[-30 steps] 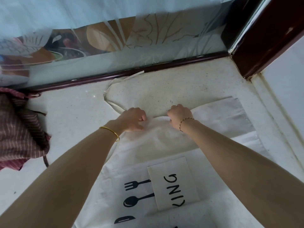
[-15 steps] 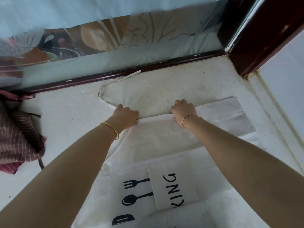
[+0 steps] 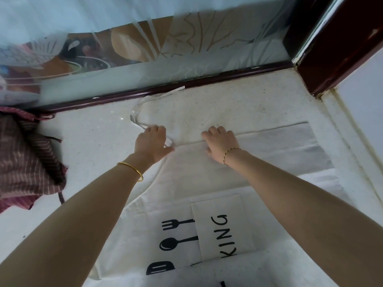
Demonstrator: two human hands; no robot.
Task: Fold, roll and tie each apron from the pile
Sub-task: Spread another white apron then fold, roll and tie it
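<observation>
Flattening cream apron (image 3: 186,179) top edge on bench (image 3: 93,146); my left hand (image 3: 152,143) and right hand (image 3: 221,141) spread, pressing cloth beneath them. Folding step; next, roll toward me.

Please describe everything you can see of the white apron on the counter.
The white apron looks like plain cream cotton, lying flat on the speckled counter. It bears black prints of a fork, a spoon and the letters KING, partly on a folded-over panel. Its neck strap loops toward the window frame. The left hand and right hand press flat on its top edge.
</observation>
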